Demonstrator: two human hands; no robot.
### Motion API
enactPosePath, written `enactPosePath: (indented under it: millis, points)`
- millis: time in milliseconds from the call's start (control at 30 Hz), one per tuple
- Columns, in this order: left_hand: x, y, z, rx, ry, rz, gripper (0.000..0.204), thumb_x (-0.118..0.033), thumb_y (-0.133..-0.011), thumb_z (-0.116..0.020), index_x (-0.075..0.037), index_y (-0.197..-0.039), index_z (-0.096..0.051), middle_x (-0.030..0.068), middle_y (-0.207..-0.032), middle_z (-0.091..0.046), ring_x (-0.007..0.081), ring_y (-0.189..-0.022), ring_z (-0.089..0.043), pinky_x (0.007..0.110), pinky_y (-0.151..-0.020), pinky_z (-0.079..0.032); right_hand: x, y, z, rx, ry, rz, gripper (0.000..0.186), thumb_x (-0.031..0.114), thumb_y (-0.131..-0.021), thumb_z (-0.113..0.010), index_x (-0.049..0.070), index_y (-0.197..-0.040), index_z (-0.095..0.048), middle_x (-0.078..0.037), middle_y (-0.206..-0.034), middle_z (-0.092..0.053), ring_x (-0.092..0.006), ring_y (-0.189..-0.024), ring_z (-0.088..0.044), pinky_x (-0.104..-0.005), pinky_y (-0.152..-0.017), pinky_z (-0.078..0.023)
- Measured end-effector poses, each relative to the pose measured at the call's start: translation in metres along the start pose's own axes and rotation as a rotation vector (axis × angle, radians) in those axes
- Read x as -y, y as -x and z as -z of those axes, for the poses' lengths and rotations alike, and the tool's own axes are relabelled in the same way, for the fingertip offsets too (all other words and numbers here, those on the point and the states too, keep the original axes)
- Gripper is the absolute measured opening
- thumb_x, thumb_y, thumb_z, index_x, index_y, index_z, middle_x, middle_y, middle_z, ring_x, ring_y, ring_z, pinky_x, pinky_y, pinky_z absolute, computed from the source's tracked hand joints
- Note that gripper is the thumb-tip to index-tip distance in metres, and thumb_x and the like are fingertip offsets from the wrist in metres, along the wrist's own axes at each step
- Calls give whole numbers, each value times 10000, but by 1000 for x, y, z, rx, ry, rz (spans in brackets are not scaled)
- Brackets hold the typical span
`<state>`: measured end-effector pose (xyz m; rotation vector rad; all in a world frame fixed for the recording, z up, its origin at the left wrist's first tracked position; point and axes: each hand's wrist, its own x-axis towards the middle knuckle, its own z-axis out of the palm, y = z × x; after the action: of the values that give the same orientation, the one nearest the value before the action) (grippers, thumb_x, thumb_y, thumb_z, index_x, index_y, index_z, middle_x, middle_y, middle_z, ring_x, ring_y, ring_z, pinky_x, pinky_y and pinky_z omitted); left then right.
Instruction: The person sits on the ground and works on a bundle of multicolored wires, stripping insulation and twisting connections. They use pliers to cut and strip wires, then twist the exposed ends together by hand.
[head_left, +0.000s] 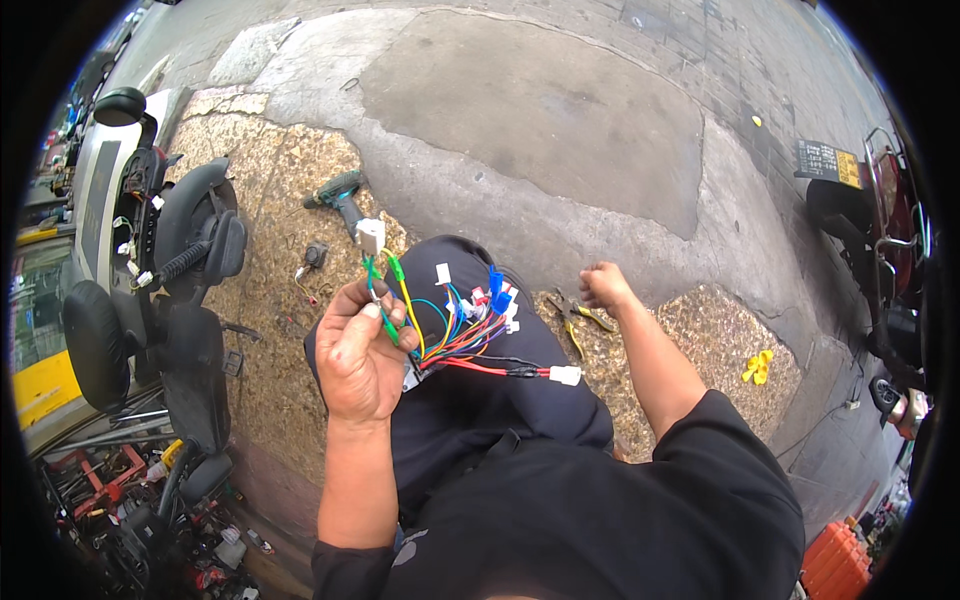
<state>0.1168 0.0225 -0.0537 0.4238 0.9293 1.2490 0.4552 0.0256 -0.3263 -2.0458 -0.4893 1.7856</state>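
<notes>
My left hand (362, 355) pinches the green and yellow-green wires of a wiring harness (462, 345) between thumb and fingers. A white plug (371, 236) stands above those fingertips. The harness fans out over my dark-clothed knee, its many coloured wires ending in white, red and blue connectors. A red pair runs to another white plug (565, 375) on the right. My right hand (603, 287) is held away from the harness with its fingers curled closed; whatever they may hold is hidden. Just left of it, yellow-handled pliers (574, 330) lie on the ground.
A green and black cordless drill (340, 195) and a small black part with wires (314, 256) lie on the pebbled ground. A partly stripped scooter (185, 260) stands at left above scattered tools and parts. Yellow pieces (758, 367) and another vehicle (885, 220) are at right.
</notes>
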Motion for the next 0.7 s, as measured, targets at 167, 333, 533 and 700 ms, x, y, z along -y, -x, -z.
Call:
enactPosePath:
  millis: [167,333,533,700]
  points:
    - [0,-6,-5,-74,5,35,175,-20,-983,-517,-14,-1130,-610,76,-978,-650,183,-857,-640,339,-659,-565,-124,-48,-26,-36,36,-174,316,167,-912,-683,-20,-1163,-638,-150,-928,-688,-254,-673,-652,-400,-566,-552]
    - [-5,-11,-8,-153,28,59,122,-65,-975,-548,-35,-1076,-609,68,-955,-596,182,-863,-571,310,-635,-495,-165,-66,-32,27,819,-165,474,313,-793,-731,-57,-1088,-735,-313,-1169,-690,-399,-1145,-674,-441,-992,-522]
    - [-6,-18,-15,-214,78,89,178,-30,-999,-503,20,-1136,-606,83,-944,-619,161,-798,-573,260,-564,-456,-159,-64,-42,-43,977,-154,547,355,-825,-794,-23,-1200,-671,-273,-1246,-675,-429,-1188,-640,-470,-1016,-510]
    - [-8,-20,-14,-214,137,110,230,-16,-984,-474,61,-1154,-609,101,-905,-620,156,-770,-566,265,-576,-444,-154,-57,-46,-132,964,-26,427,312,-873,-728,-46,-1097,-671,-305,-1107,-696,-459,-1073,-669,-508,-943,-525]
